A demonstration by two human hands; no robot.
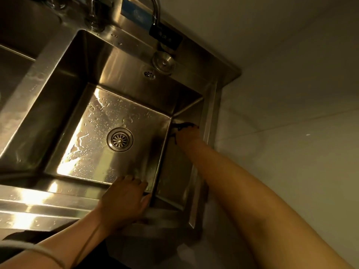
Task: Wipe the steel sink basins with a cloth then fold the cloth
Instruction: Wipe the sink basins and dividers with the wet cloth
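Right hand reaches down inside the basin, pressing a dark cloth flat against the wall at its far corner, evidently to wipe it. Left hand rests open, fingers spread, on the near rim, apparently for support. Drain lies between the hands.

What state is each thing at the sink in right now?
Sink basin: floor wet, beaded with droplets.
Drain strainer: seated in the drain, uncovered.
Faucet: no water visibly running.
Sink stopper: out of the drain, resting on the back ledge.
Dark cloth: pressed against the basin's right wall.
Right hand: shut on the cloth.
Left hand: open, braced on the front rim.
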